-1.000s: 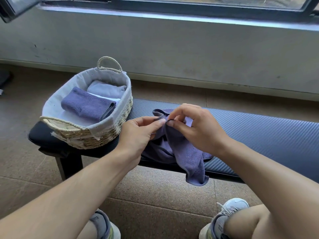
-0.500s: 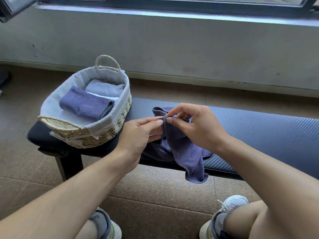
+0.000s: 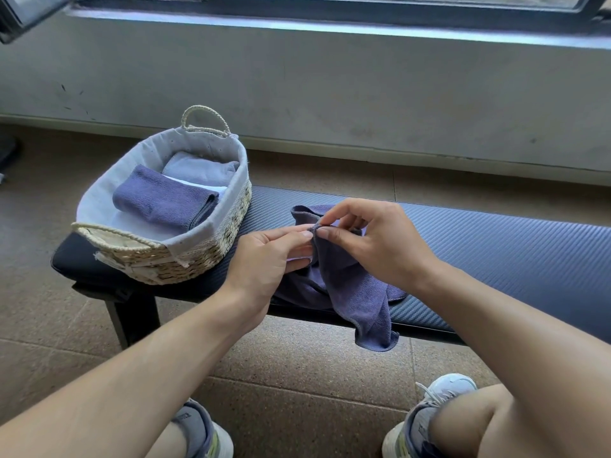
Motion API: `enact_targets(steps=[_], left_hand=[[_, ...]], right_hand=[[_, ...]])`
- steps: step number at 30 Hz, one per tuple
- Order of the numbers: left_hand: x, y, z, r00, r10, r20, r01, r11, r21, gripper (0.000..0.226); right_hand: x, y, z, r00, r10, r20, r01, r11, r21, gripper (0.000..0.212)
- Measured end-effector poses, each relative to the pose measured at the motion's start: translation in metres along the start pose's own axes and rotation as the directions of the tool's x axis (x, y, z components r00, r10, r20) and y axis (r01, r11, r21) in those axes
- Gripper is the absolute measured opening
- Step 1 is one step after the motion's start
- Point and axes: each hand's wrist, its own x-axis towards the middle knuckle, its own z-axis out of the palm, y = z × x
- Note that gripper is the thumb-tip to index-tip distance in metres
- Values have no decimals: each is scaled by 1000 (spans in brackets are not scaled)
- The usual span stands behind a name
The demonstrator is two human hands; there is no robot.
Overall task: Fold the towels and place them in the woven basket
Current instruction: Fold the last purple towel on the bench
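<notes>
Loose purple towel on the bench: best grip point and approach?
Take the loose purple towel by its raised corner, from above, where both hands, left hand and right hand, pinch it. The rest lies crumpled, drooping over the bench front edge.

a purple towel (image 3: 350, 292) is seen on a dark blue ribbed bench (image 3: 496, 252); the straw-coloured woven basket (image 3: 211, 256) is lined in pale grey.
</notes>
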Motion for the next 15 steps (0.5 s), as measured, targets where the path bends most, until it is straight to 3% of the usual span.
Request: enact_targets(steps=[5, 9, 12, 15], left_hand=[[0, -1, -2, 1000, 2, 9, -2, 1000, 16, 23], [0, -3, -4, 999, 41, 15, -42, 996, 84, 10], [1, -5, -5, 998, 68, 6, -68, 987, 142, 17], [1, -5, -5, 994, 106, -29, -98, 977, 189, 10]], right_hand=[[-1, -2, 1, 1000, -6, -9, 6, 1000, 7, 8], [-2, -2, 0, 1000, -18, -18, 18, 1000, 14, 7], [-2, -2, 2, 1000, -20, -24, 20, 1000, 12, 6], [1, 1, -1, 999, -28, 46, 28, 1000, 10, 4]])
